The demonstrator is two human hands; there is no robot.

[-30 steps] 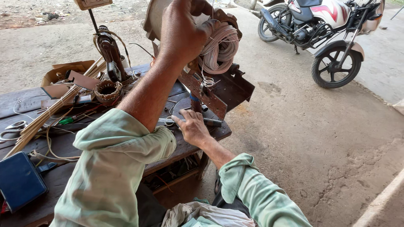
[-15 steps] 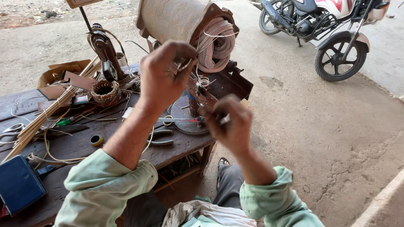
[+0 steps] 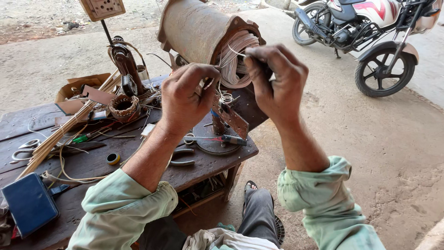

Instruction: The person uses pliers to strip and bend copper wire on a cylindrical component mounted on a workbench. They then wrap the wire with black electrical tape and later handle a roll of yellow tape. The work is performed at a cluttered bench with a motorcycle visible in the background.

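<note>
A rusty motor housing [image 3: 199, 28] stands on a metal stand on the wooden table [image 3: 138, 171], with pale wire windings [image 3: 233, 62] showing at its open end. Both my hands are raised in front of those windings. My left hand [image 3: 189, 97] is closed, fingertips pinched by the lower edge of the windings, apparently on a thin wire. My right hand [image 3: 275, 78] pinches a thin pale wire [image 3: 235, 51] that sticks out to the left of its fingertips, against the coil.
Under my hands lie a red-and-black screwdriver [image 3: 222, 139] and pliers [image 3: 181, 157]. Further left are a tape roll [image 3: 112, 159], a small wound coil [image 3: 124, 107], a bundle of thin sticks [image 3: 60, 134], scissors [image 3: 21, 149] and a blue case [image 3: 30, 203]. A motorcycle [image 3: 374, 37] is parked at the right.
My right hand has risen from the table to the windings. My left hand has come down from the top of the housing to the front of the coil.
</note>
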